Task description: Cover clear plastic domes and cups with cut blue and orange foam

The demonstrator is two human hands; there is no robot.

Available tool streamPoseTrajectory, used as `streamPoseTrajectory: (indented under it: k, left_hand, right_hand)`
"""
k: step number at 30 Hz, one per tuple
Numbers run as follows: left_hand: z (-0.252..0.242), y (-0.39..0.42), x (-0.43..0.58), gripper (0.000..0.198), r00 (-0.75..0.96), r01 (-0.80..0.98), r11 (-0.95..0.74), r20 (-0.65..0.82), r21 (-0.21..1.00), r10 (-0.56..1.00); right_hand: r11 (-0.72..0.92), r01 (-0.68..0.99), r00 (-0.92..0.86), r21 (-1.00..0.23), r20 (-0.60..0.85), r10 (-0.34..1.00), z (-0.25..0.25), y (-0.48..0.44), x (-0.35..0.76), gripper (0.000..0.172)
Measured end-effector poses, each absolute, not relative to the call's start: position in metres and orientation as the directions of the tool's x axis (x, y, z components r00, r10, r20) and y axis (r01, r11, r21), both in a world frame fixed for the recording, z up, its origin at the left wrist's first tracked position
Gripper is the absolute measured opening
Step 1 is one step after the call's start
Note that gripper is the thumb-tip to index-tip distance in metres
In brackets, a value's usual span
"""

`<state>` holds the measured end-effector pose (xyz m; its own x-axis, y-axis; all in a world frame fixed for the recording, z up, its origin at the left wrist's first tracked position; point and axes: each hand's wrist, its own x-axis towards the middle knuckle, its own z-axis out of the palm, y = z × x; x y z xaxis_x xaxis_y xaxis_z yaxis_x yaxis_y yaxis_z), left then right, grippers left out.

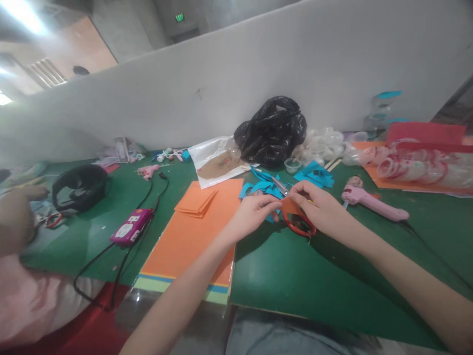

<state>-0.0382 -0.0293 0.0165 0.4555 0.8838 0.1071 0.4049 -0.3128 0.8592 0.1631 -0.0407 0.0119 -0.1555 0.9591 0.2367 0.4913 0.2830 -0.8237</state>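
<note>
My left hand (pixel 255 213) pinches one edge of a small piece of orange paper (pixel 290 206). My right hand (pixel 312 201) grips the same piece from the other side, fingers closed. Behind and below the paper are scissors (pixel 300 228) with red handles, blades pointing up and left; they appear to lie on the table, partly hidden by the paper and hands. Cut blue paper strips (pixel 264 186) are heaped just beyond my hands. Left of them, folded orange pieces (pixel 195 201) rest on a stack of orange sheets (pixel 185 246).
A black plastic bag (pixel 273 130) stands at the back beside a white bag of brown material (pixel 218 165). Clear plastic cups (pixel 417 170) and a pink glue gun (pixel 375 199) are on the right. A purple power strip (pixel 132 227) lies left; another person's arm (pixel 16 212) reaches in there.
</note>
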Motion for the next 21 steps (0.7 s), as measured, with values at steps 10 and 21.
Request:
streamPoseTrajectory:
  k: [10, 21]
  left_hand:
    - [0.002, -0.025, -0.042, 0.049, 0.369, 0.400, -0.250, 0.095, 0.882, 0.924]
    - [0.011, -0.029, -0.041, 0.032, 0.231, 0.136, -0.158, 0.124, 0.978, 0.965]
  right_hand:
    - [0.279, 0.478, -0.134, -0.833, 0.245, 0.960, 0.010, -0.039, 0.163, 0.022]
    - [0.173, 0.313, -0.266, -0.934, 0.088, 0.960, 0.007, -0.044, 0.160, 0.031]
